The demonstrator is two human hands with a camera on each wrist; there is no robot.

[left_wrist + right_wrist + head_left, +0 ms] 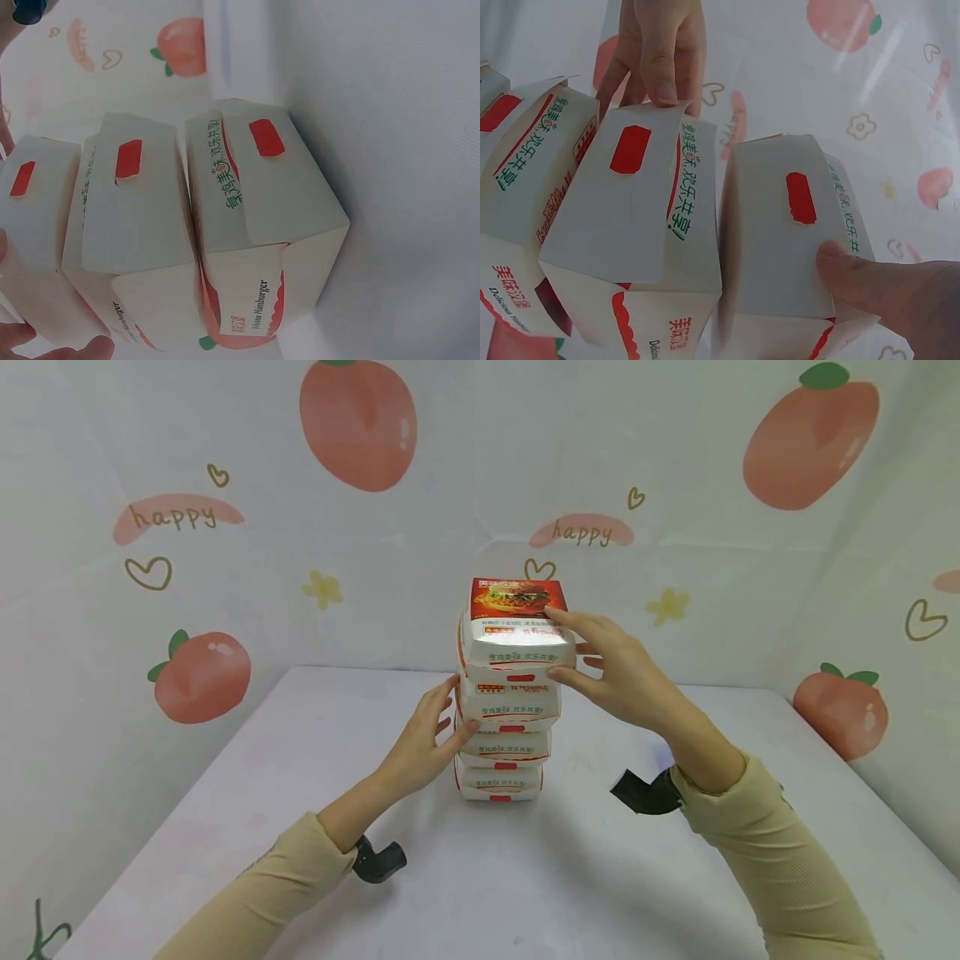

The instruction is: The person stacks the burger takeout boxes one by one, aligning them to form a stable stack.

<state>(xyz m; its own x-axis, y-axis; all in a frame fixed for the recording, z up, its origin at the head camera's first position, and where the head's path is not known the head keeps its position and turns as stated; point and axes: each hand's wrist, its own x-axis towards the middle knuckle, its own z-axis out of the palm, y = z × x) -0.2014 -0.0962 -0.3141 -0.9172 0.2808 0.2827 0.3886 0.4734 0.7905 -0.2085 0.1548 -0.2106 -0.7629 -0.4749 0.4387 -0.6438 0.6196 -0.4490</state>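
Observation:
Several white paper hamburger boxes stand in one column in the head view. My right hand [628, 675] grips the right end of the top hamburger box [510, 643], whose lid carries a red burger picture. A narrow gap separates it from the second hamburger box [641, 202] in the right wrist view. My left hand [420, 745] holds that second box by its left end, thumb on the front flap and fingers along the side. Beneath it sit the lower hamburger boxes [501, 783], untouched. The right hand's far fingers are partly hidden by the top box.
The column rises from a pale tabletop [330, 877]. Behind it hangs a white cloth [465, 460] printed with fruit, hearts and lettering. A black wrist mount [381, 862] sticks out below the left hand, another black mount [647, 793] below the right.

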